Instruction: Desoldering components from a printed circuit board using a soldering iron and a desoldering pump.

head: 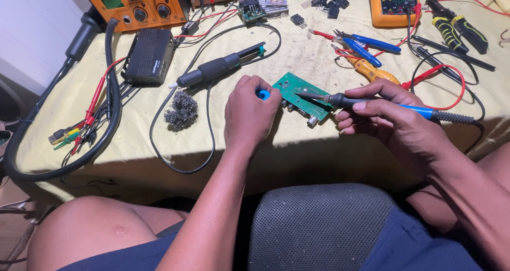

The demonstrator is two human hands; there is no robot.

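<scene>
A green circuit board (295, 90) lies near the front edge of the cloth-covered bench, with small knobs along its near side. My left hand (248, 114) is closed on a small blue object (262, 94) at the board's left end; what the object is cannot be told. My right hand (390, 119) grips a soldering iron (345, 100) with a black and blue handle. Its tip rests on the middle of the board.
A hot-air handpiece (218, 68) and a steel-wool ball (180, 111) lie left of the board. Orange bench instruments (135, 4), a black box (149, 56), a multimeter (392, 2), pliers (372, 41), a screwdriver (372, 69) and looping cables (106, 122) crowd the bench.
</scene>
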